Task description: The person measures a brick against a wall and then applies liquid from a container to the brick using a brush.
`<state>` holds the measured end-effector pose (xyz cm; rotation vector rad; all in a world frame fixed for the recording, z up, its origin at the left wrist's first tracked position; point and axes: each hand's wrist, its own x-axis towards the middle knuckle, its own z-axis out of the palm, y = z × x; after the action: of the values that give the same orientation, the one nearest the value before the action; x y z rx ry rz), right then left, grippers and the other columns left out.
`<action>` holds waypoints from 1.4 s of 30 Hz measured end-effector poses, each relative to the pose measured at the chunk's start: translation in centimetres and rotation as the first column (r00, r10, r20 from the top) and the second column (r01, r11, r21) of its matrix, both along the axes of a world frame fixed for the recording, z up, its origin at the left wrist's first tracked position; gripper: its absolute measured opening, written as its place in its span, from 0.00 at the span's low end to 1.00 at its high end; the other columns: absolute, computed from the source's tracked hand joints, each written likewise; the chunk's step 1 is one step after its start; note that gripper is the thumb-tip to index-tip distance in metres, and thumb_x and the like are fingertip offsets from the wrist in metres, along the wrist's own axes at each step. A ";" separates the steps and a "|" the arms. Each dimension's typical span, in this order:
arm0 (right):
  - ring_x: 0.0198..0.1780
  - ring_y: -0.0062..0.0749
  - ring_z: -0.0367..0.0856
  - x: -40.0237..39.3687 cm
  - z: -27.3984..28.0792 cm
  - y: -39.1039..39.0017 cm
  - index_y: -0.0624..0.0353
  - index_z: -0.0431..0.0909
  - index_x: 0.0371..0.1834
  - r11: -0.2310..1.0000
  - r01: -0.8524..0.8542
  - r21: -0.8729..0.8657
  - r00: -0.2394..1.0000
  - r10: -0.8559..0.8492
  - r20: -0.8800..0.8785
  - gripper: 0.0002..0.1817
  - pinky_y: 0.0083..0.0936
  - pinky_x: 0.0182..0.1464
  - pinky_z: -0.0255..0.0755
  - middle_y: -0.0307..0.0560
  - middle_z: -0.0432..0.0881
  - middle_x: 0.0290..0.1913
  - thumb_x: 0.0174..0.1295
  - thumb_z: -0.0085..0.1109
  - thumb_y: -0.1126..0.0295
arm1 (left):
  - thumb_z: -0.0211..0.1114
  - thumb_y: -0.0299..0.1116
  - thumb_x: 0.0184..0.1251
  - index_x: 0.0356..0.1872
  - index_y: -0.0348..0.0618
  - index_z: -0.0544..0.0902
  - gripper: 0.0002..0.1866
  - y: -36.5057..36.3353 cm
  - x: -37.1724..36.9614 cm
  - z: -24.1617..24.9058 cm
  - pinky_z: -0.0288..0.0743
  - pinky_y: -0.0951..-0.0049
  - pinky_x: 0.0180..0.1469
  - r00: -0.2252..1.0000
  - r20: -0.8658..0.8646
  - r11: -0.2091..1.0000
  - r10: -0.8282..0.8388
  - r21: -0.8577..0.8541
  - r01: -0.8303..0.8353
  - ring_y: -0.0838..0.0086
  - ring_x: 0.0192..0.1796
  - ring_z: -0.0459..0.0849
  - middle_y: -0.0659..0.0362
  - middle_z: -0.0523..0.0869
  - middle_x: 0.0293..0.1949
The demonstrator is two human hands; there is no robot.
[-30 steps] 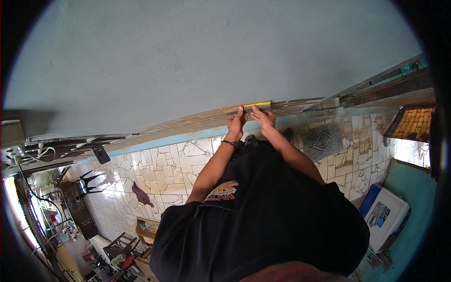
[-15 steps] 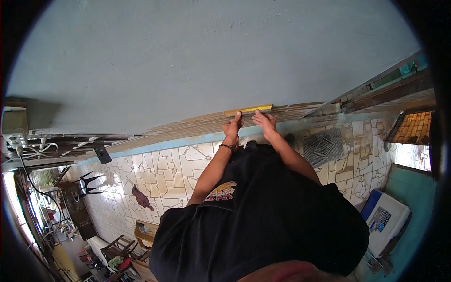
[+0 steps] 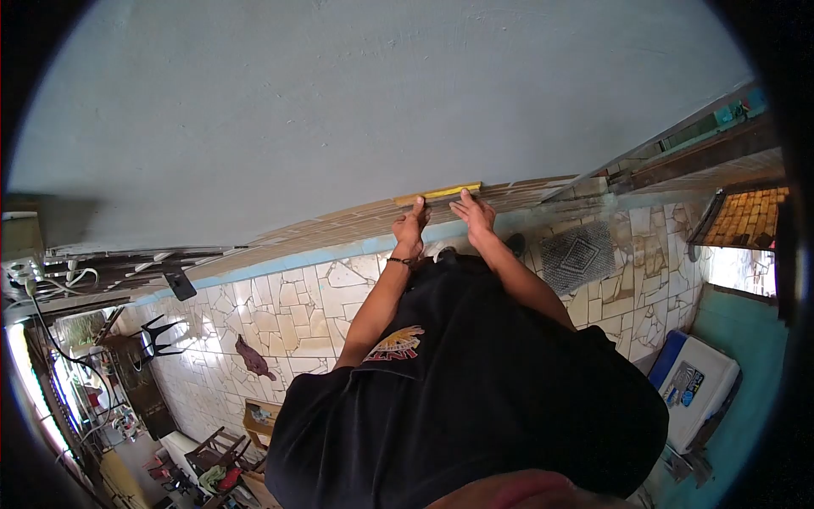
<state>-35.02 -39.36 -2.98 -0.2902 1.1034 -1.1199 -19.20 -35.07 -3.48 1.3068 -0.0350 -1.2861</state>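
Since the earlier frames, the left hand [image 3: 409,229] and the right hand [image 3: 476,218] have moved a little apart from each other along the yellow strip [image 3: 439,193], while the whole view has also shifted slightly. Nearest to the camera is the person's black shirt [image 3: 492,390], and beyond it both bare forearms reach forward, with a dark bracelet [image 3: 398,260] on the left wrist. The left hand has its fingers curled and its thumb up on the strip, toward the left part; the right hand is looser, its fingers partly spread and its thumb near the right end. Whether the fingers really grip the strip or only press on it, I cannot tell. The strip lies at the upper edge of the brick-patterned band [image 3: 339,222], just where the plain grey wall [image 3: 381,93] begins. In my judgement, the strip could tilt or slide if one thumb pushes harder than the other, and it could drop if both loosen together, because I see no other support for it. Farther away are the patterned mat [image 3: 578,257] on the tiled floor [image 3: 297,305], the white-and-blue box [image 3: 699,394] at right, and the black chair [image 3: 159,335] at far left.
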 end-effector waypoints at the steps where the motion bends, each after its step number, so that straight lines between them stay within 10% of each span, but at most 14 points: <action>1: 0.46 0.49 0.85 0.0 0.2 0.1 0.74 0.75 0.46 1.000 0.000 0.002 1.000 0.000 -0.006 0.20 0.37 0.51 0.83 0.58 0.81 0.44 0.62 0.68 0.65 | 0.79 0.39 0.54 0.32 0.33 0.80 0.20 -0.1 -0.2 -0.1 0.83 0.70 0.42 1.000 -0.004 1.000 0.012 -0.001 -0.012 0.65 0.36 0.87 0.51 0.86 0.35; 42: 0.47 0.45 0.81 -0.8 0.0 -0.1 0.72 0.76 0.44 0.998 0.064 -0.011 0.993 -0.062 0.100 0.16 0.41 0.57 0.82 0.53 0.79 0.46 0.62 0.67 0.70 | 0.76 0.39 0.58 0.43 0.28 0.79 0.23 0.5 1.8 -0.4 0.82 0.66 0.51 0.988 -0.143 0.998 0.050 -0.022 -0.054 0.59 0.46 0.86 0.48 0.84 0.45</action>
<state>-35.82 -39.45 -2.95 -0.2099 1.0221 -1.1863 -17.38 -34.54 -3.83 1.1842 0.0825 -1.3271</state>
